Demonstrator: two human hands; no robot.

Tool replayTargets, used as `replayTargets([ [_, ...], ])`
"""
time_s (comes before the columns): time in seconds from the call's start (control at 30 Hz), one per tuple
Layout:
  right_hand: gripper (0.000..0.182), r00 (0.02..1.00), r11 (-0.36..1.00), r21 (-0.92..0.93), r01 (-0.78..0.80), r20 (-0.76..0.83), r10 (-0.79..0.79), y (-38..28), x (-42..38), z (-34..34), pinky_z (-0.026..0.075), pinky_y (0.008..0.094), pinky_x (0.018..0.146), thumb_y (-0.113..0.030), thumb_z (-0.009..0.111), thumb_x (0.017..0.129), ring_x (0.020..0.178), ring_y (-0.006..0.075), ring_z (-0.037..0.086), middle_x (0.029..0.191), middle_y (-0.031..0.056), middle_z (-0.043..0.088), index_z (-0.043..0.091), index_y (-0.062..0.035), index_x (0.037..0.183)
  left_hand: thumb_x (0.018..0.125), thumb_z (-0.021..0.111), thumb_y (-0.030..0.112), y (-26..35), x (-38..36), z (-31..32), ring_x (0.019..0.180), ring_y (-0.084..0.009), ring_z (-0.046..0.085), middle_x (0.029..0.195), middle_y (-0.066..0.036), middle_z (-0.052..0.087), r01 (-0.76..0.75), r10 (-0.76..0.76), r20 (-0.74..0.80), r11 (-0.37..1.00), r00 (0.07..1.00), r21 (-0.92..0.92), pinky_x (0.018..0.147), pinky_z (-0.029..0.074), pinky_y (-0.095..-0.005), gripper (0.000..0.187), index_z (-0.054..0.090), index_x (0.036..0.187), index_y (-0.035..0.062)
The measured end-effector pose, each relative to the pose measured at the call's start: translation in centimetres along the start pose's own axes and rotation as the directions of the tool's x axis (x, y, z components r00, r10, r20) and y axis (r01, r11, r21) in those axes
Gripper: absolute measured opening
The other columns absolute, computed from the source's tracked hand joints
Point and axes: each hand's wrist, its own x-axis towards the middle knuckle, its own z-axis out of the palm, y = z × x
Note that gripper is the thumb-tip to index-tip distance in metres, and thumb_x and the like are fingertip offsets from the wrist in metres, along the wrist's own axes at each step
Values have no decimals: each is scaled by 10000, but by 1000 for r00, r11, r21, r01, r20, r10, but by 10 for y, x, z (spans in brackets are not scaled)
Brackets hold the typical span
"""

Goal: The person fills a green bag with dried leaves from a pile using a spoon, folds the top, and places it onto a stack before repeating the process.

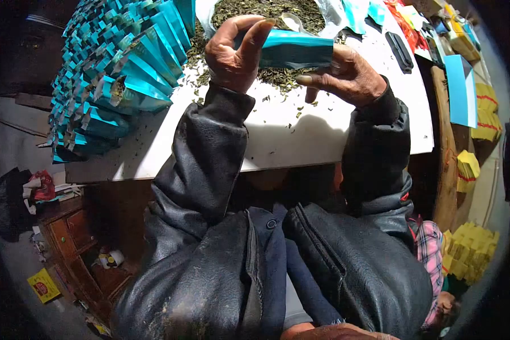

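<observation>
A shiny teal foil pouch (297, 50) is held level between my two hands, above the table. My left hand (235, 55) grips its left end, thumb pointing up. At the pouch's right end is my right hand (351, 76), its fingers partly hidden behind the foil and its thumb stretched out below. Just beyond them lies a clear plastic bag (330, 14) of dried, dark green leaves (249, 8) that look like tea. A white spoon (292, 21) rests on these leaves. Loose bits are scattered over the white tabletop (277, 144) under my hands.
Many similar teal pouches (147, 73) stand packed in a large stack on the left. A black elongated object (399, 52) lies at the right. Beyond the table's right edge are yellow packets (473, 249) and a person in a checked sleeve (429, 249). A wooden cabinet (73, 238) stands lower left.
</observation>
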Motion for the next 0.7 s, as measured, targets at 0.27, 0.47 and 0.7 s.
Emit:
replayTargets([
  [0.27,527,993,1000,6,19,-116,-19,-8,-4,-1,546,319,645,-90,601,870,722,207,647,965,156,619,355,36,1318,640,777,460,7,16,-7,957,-262,591,1025,-126,620,-536,311,529,769,789,349,818,486,-358,723,542,1215,90],
  [0.47,494,999,999,-42,-27,-39,25,-4,-1,4,540,296,638,-91,603,870,730,180,638,997,143,614,391,21,1302,601,848,247,12,2,-1,1023,-209,581,1152,-131,580,-79,-30,576,983,817,164,904,475,-317,825,435,1298,90],
  [0.7,458,996,984,-173,42,-65,-54,-2,1,-3,530,280,647,-95,624,857,733,153,623,944,107,627,453,9,1268,543,864,200,10,2,-1,952,-191,587,1004,-72,599,121,-167,580,986,798,118,856,488,-300,599,602,1064,62],
])
